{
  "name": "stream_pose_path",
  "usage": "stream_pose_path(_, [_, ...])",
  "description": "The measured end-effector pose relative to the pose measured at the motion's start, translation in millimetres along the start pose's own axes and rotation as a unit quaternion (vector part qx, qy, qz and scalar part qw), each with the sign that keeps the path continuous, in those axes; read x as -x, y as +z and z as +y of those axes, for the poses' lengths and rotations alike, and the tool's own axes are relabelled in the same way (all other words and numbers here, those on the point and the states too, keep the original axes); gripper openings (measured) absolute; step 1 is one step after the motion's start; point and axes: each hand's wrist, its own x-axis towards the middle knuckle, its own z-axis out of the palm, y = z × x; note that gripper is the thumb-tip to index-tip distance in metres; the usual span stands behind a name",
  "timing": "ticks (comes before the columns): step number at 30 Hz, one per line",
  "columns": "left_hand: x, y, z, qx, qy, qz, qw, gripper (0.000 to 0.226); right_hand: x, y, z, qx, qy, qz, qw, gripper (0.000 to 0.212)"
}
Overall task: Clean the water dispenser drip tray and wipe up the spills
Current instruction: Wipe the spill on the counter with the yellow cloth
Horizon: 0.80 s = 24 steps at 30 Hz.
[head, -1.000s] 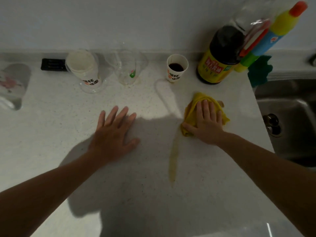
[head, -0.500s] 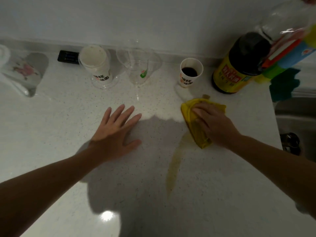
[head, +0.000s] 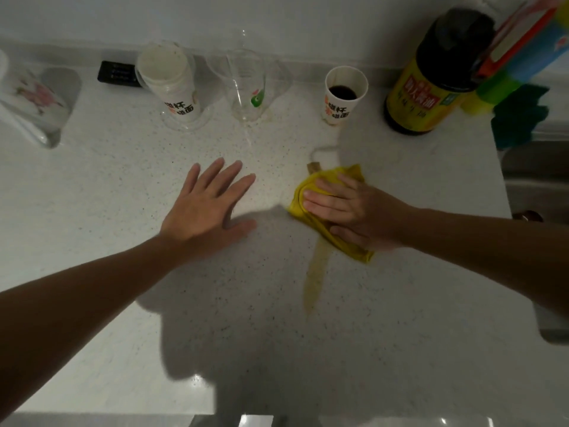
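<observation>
On the white speckled countertop (head: pixel 92 195) my right hand (head: pixel 354 208) presses flat on a yellow cloth (head: pixel 311 211), fingers pointing left. A brownish-yellow spill streak (head: pixel 315 278) runs from under the cloth toward me. A faint wet outline (head: pixel 326 151) lies just beyond the cloth. My left hand (head: pixel 209 208) rests flat on the counter to the left, fingers spread, holding nothing. No drip tray is identifiable.
Along the back wall stand a stack of paper cups (head: pixel 172 84), a clear plastic cup (head: pixel 246 84), a paper cup of dark liquid (head: pixel 343 94), a dark sauce bottle (head: pixel 431 75) and a colourful spray bottle (head: pixel 517 57). A black object (head: pixel 115 73) lies behind. A sink (head: pixel 535 186) is right.
My right hand has slid the yellow cloth to the left and turned so the fingers point left. The left hand stays planted. The camera view has shifted closer.
</observation>
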Motion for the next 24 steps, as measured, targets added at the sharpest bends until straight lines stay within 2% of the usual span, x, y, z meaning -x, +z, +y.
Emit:
stream_pose_path(5, [-0.8,-1.3,2.3,0.003,-0.008,0.004,1.0,0.086,40.0,9.9,-82.8,-0.015,0.078,-0.013,0.997,0.061])
stream_pose_path(9, [0.8,-5.0,1.1,0.018,0.001,-0.004,1.0,0.084,56.6,17.9,-164.9,-0.043,0.197,-0.005,0.979,0.066])
stream_pose_path(11, [0.6,-7.0,0.2,0.037,0.001,-0.01,0.999,0.085,57.4,21.9,-209.5,-0.056,0.283,0.002,0.957,0.067])
stream_pose_path(14, [2.7,-12.2,1.2,0.048,0.0,-0.023,0.999,0.086,32.3,22.8,-275.6,-0.095,0.458,0.013,0.884,0.07])
stream_pose_path(17, [3.8,-20.3,1.7,0.035,0.012,-0.038,0.999,0.086,-20.0,18.2,-311.9,-0.136,0.628,0.022,0.766,0.077])
stream_pose_path(20, [2.4,-33.1,-9.7,0.02,0.039,-0.081,0.996,0.089,-63.2,12.6,-308.6,-0.164,0.723,0.026,0.671,0.08])
stream_pose_path(22, [12.5,-39.4,-24.3,0.031,0.06,-0.101,0.993,0.09,-77.5,11.2,-294.6,-0.17,0.75,0.033,0.639,0.081])
stream_pose_path(24, [38.7,-41.3,-38.5,0.03,0.08,-0.1,0.991,0.089,-83.0,11.2,-276.5,-0.162,0.76,0.041,0.629,0.082])
